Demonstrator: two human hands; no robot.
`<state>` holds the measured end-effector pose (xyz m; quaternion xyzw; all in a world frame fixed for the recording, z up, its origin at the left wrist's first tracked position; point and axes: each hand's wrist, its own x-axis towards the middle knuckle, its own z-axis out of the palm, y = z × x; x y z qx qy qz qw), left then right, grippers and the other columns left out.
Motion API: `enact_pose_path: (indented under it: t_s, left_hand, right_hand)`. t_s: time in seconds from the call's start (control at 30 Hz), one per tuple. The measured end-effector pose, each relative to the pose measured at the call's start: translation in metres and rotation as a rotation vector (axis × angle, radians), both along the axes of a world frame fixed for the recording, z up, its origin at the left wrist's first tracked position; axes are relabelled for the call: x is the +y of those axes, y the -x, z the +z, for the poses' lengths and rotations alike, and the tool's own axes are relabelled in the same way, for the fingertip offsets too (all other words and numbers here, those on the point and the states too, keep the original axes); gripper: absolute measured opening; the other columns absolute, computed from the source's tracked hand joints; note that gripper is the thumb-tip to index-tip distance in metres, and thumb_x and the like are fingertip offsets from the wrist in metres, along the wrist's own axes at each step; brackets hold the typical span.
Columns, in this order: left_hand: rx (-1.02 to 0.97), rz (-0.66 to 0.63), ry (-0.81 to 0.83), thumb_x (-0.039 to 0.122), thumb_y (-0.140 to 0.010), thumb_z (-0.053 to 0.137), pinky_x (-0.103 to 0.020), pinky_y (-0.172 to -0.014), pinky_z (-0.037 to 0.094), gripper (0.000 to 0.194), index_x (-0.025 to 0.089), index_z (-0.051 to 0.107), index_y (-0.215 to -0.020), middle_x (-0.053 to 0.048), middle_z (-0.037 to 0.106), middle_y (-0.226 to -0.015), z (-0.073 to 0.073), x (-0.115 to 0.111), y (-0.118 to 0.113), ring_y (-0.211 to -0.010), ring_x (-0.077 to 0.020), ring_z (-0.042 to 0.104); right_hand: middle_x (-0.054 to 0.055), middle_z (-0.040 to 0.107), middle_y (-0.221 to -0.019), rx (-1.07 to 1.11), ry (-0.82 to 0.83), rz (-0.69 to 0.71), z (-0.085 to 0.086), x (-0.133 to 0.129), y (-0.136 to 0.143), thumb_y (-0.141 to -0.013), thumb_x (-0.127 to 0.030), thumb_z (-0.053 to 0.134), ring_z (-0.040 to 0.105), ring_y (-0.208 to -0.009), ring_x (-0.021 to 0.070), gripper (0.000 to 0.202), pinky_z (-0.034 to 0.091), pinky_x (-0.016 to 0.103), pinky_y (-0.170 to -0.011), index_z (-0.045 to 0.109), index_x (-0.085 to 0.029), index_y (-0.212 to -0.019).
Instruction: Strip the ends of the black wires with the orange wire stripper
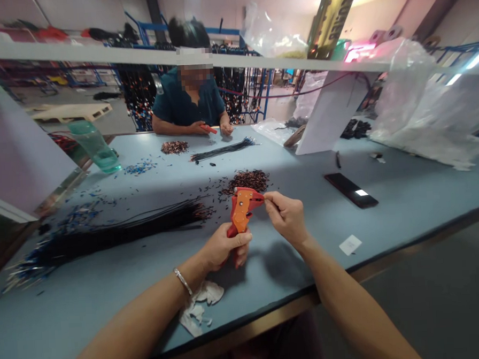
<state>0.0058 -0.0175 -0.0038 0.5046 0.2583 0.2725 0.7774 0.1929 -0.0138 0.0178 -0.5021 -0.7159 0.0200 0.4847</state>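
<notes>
My left hand (230, 245) is wrapped round the handle of a red and orange hand tool (242, 209), held upright above the table. At the tool's red jaws, on its right side, the fingers of my right hand (284, 214) are pinched together; what they hold is too small to make out. Behind the tool lies a heap of small dark and copper-coloured bits (250, 181). A long bundle of black wires (117, 234) stretches across the left of the table, with blue and white ends at its far left.
Across the table (270, 312), a person (189, 104) holds a red tool near a smaller wire bundle (224, 149). A green bottle (97, 147) stands left. A phone (350, 190) and white paper (350, 245) lie right; crumpled tissue (200, 305) is near the front edge.
</notes>
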Motion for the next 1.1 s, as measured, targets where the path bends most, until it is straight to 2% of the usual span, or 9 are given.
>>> enact_pose_path:
  t_s: [0.13, 0.3, 0.43, 0.6, 0.7, 0.8, 0.93, 1.1]
  left_hand:
    - [0.012, 0.048, 0.058, 0.047, -0.068, 0.074, -0.019, -0.032, 0.032, 0.044, 0.019, 0.040, -0.070, 0.012, 0.035, -0.044, 0.001, -0.001, -0.001, -0.030, -0.0039, 0.031]
    - [-0.057, 0.029, 0.041, 0.042, -0.071, 0.072, -0.021, -0.036, 0.037, 0.039, 0.019, 0.041, -0.072, 0.010, 0.039, -0.047, 0.001, 0.001, -0.002, -0.033, -0.0053, 0.037]
    - [-0.109, 0.122, 0.052, 0.038, -0.074, 0.070, -0.022, -0.039, 0.037, 0.035, 0.019, 0.041, -0.074, 0.010, 0.038, -0.048, 0.002, 0.005, 0.001, -0.034, -0.0058, 0.036]
    - [-0.179, 0.248, 0.057, 0.034, -0.075, 0.068, -0.026, -0.054, 0.045, 0.029, 0.018, 0.045, -0.083, 0.008, 0.044, -0.057, 0.003, 0.012, 0.004, -0.045, -0.0082, 0.047]
    - [-0.213, 0.270, 0.058, 0.032, -0.073, 0.070, -0.030, -0.065, 0.048, 0.030, 0.017, 0.049, -0.088, 0.005, 0.050, -0.064, 0.001, 0.014, 0.002, -0.056, -0.0105, 0.053]
    - [-0.193, 0.291, 0.038, 0.032, -0.071, 0.071, -0.031, -0.069, 0.048, 0.032, 0.017, 0.051, -0.090, 0.003, 0.052, -0.068, 0.000, 0.014, 0.000, -0.061, -0.0114, 0.054]
    - [-0.098, 0.353, -0.070, 0.034, -0.069, 0.072, -0.029, -0.068, 0.047, 0.034, 0.017, 0.051, -0.090, 0.002, 0.052, -0.070, 0.000, 0.012, -0.001, -0.064, -0.0123, 0.053]
    - [0.091, 0.464, -0.397, 0.034, -0.074, 0.069, -0.026, -0.066, 0.042, 0.025, 0.018, 0.052, -0.084, 0.001, 0.051, -0.074, 0.000, 0.012, 0.001, -0.067, -0.0119, 0.049]
  right_hand:
    - [-0.003, 0.052, -0.057, 0.010, 0.007, -0.004, -0.003, 0.001, 0.002, -0.088, -0.024, 0.045, 0.043, -0.050, 0.0094, 0.020, 0.035, 0.021, -0.053, 0.062, -0.018, -0.081]
    - [-0.002, 0.055, -0.060, 0.039, 0.019, 0.007, -0.002, 0.004, 0.000, -0.088, -0.025, 0.046, 0.046, -0.052, 0.0094, 0.020, 0.036, 0.021, -0.055, 0.063, -0.018, -0.082]
    - [-0.003, 0.054, -0.058, 0.088, 0.042, -0.029, 0.000, 0.007, -0.007, -0.087, -0.026, 0.048, 0.045, -0.051, 0.0096, 0.018, 0.035, 0.021, -0.054, 0.063, -0.018, -0.080]
    - [-0.004, 0.052, -0.055, 0.083, 0.055, -0.059, -0.002, 0.010, -0.010, -0.086, -0.027, 0.049, 0.043, -0.049, 0.0093, 0.018, 0.035, 0.021, -0.053, 0.064, -0.019, -0.078]
    - [-0.004, 0.053, -0.054, 0.035, 0.041, -0.055, -0.005, 0.010, -0.007, -0.085, -0.026, 0.050, 0.043, -0.048, 0.0091, 0.018, 0.035, 0.021, -0.053, 0.065, -0.020, -0.077]
    - [-0.003, 0.056, -0.054, 0.004, 0.033, -0.059, -0.007, 0.011, -0.005, -0.085, -0.026, 0.050, 0.045, -0.048, 0.0092, 0.018, 0.034, 0.021, -0.052, 0.066, -0.020, -0.078]
    - [-0.002, 0.058, -0.057, 0.005, 0.043, -0.061, -0.008, 0.011, -0.003, -0.085, -0.026, 0.049, 0.046, -0.049, 0.0093, 0.019, 0.035, 0.021, -0.053, 0.067, -0.020, -0.083]
    - [-0.004, 0.053, -0.055, 0.053, 0.114, -0.040, -0.006, 0.009, -0.001, -0.085, -0.029, 0.051, 0.042, -0.048, 0.0090, 0.017, 0.034, 0.021, -0.052, 0.065, -0.019, -0.083]
